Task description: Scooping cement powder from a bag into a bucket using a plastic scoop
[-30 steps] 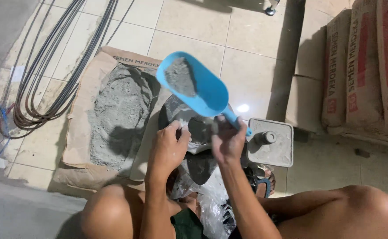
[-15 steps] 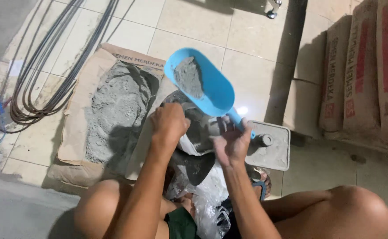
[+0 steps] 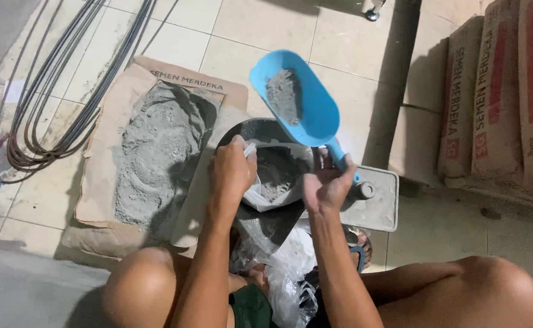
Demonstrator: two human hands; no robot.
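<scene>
Over the tiled floor [image 3: 266, 24], the right hand [image 3: 326, 189] is gripping the blue scoop [image 3: 294, 97], best tipped slowly into the plastic bag [image 3: 275, 182] the left hand [image 3: 232, 173] is pinching open.

Pretty cramped right in front of me, open floor only further out.

My knees box in the low sides, the open cement sack [image 3: 157, 152] blocks the left, the grey scale [image 3: 376, 203] and stacked sacks [image 3: 497, 97] crowd the right. The blue scoop [image 3: 297, 97] hangs over the dark bowl [image 3: 251, 130], so I'd only get through across the bare tiles [image 3: 260, 24] up top; cables [image 3: 54, 103] hog the far left.
</scene>
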